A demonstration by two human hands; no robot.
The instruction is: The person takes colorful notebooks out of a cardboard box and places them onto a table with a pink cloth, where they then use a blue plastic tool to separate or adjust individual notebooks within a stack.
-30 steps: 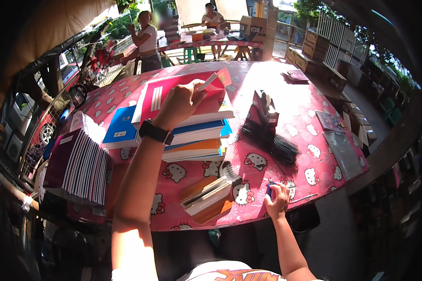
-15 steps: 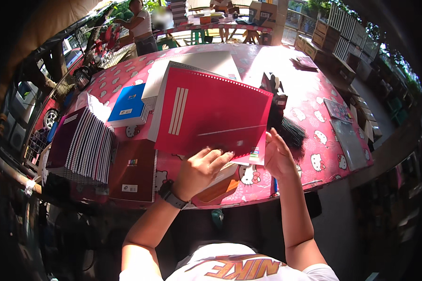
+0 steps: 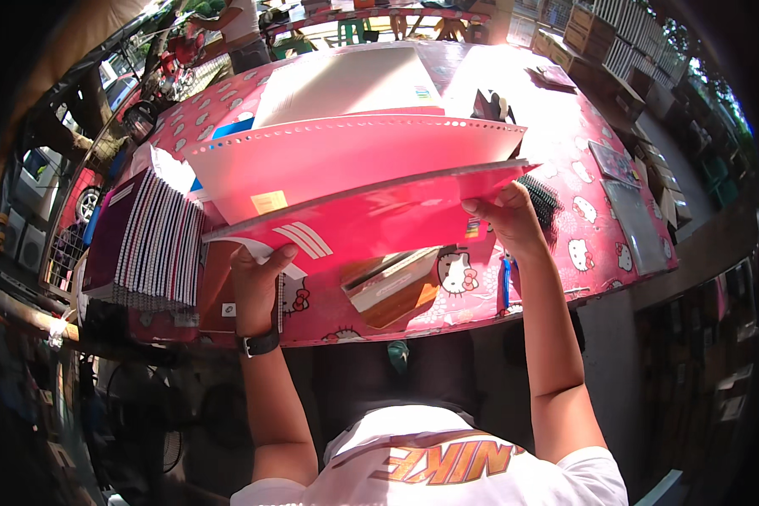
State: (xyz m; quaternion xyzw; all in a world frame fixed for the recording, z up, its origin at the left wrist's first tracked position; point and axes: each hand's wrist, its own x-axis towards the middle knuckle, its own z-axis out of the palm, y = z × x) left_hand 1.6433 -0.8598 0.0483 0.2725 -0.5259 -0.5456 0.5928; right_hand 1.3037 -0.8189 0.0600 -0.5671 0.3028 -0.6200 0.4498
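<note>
Both my hands hold a red notebook cover (image 3: 371, 221) with white stripes, a thick greyish layer showing along its upper edge. My left hand (image 3: 260, 282) pinches its lower left corner, thumb on top. At its right end my right hand (image 3: 513, 221) grips it the same way. Just behind stands a paler pink punched sheet (image 3: 354, 164), a row of holes along its top edge and a yellowish label low on it. Whether this sheet is joined to the red cover is hidden. Beneath them lies a brown wooden block (image 3: 396, 295) with a pale strip on top.
Spiral notebooks (image 3: 156, 244) stand stacked at the left, beside a partly covered brown notebook (image 3: 217, 291). A white paper stack (image 3: 346, 84) lies behind. Black bristly coils (image 3: 544, 202) and a blue pen (image 3: 506, 282) are right; clear plastic sleeves (image 3: 628, 211) lie farther right.
The red cover has turned level and tilted toward me, parting from the pink sheet behind. My left hand has moved left to its corner; my right hand has closed on its right end.
</note>
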